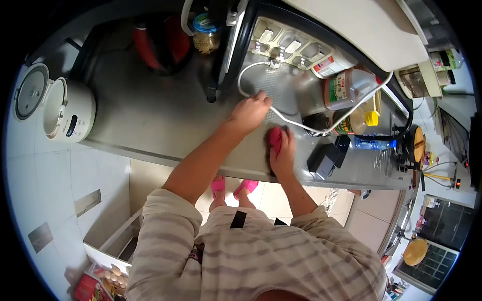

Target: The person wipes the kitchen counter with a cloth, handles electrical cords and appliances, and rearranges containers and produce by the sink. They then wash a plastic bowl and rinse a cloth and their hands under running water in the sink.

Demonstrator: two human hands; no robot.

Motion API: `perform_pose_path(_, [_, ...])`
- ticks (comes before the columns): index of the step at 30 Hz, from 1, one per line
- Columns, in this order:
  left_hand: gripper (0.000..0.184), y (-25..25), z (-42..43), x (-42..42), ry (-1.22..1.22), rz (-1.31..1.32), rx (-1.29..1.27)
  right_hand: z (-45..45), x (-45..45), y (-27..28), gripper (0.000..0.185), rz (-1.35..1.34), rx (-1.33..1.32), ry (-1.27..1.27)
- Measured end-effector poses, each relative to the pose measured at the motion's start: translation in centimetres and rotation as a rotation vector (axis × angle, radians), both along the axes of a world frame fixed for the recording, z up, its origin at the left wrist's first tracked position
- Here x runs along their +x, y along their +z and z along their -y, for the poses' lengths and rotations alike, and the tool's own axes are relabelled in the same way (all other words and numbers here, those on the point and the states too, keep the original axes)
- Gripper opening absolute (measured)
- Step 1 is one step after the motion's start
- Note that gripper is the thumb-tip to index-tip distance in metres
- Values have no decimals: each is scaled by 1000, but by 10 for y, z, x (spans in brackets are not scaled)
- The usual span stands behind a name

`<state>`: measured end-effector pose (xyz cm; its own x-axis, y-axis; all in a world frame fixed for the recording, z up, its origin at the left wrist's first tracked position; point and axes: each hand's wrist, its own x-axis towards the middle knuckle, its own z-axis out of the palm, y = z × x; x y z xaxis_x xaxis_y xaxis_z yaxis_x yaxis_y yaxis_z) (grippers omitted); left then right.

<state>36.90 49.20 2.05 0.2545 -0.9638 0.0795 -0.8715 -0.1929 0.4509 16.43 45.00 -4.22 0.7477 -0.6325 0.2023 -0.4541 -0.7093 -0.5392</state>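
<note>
My left hand [253,111] is closed around a white power cable [296,123] above the metal countertop [201,128]. From it the cable runs up to a plug at the socket strip [288,45], and on the other side it loops right past the bottles. My right hand [283,156] grips a pink cloth [275,139] pressed on the counter near its front edge. Fingers cover part of the cloth, so whether it is a rag or a sponge is hard to make out. A black and grey box-like item [329,156] lies right of this hand.
A white rice cooker [73,110] with its lid up stands at the left. Behind are a red and black kettle [163,42] and a blue-lidded jar [206,36]. A large jug [346,89], a yellow-capped bottle [354,120] and a blue water bottle [374,142] crowd the right.
</note>
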Motion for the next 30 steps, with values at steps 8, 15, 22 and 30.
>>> perform_pose_path(8, [13,16,12,-4,144,-154,-275,29,149,2,30,-84,-240,324])
perform_pose_path(15, [12,-3,-2,-2,140,-104,-198,-66,146,-18,36,244,-224,439])
perform_pose_path(22, [20,-42,-32,6,215,-106,-248,-10,46,-2,24,105,-42,327])
perform_pose_path(30, [34,-10,-30,-26,224,42,-309,1,8,-25,32,180,-187,104])
